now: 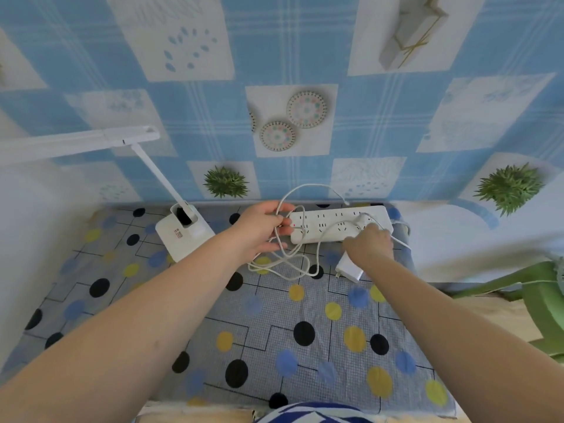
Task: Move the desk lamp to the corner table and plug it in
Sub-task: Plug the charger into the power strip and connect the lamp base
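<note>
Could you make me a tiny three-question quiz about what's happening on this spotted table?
1. True or false: the desk lamp stands left of the power strip.
2. The left hand holds: A) the white cable B) the lamp C) nothing.
3. Fill in: the white adapter lies on the ____, below the right hand.

Key: 1 true; 2 A; 3 tablecloth.

One desk lamp [183, 233] stands left of the one power strip [338, 222]. One white adapter [350, 269] lies just in front of the strip. One looped white cable [293, 267] trails before it. Two hands reach toward the strip: left hand [262, 228], right hand [370, 244]. One green chair [518, 297] sits far right of it.
</note>
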